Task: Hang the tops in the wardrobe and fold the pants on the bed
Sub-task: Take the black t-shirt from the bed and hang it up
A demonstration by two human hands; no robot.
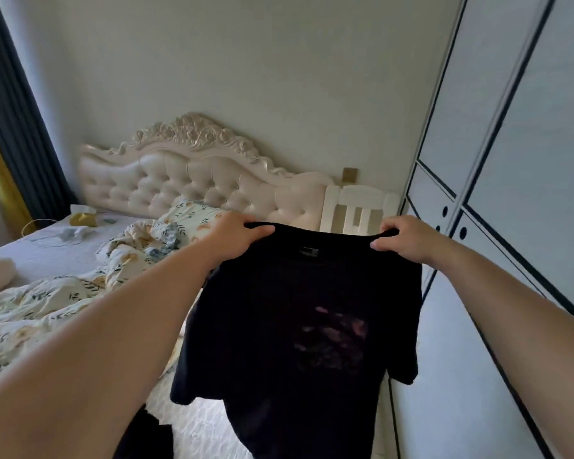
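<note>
My left hand (237, 234) and right hand (406, 238) pinch a black T-shirt (299, 326) up by its shoulders; next it needs a hanger, then the closed wardrobe (511, 160).

Soft daylight from the left; wide-angle bending at edges.

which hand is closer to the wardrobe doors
Right. The right hand grips one shoulder of the black t-shirt close beside the wardrobe doors; the left hand grips the other shoulder, farther away on the bed side.
</note>
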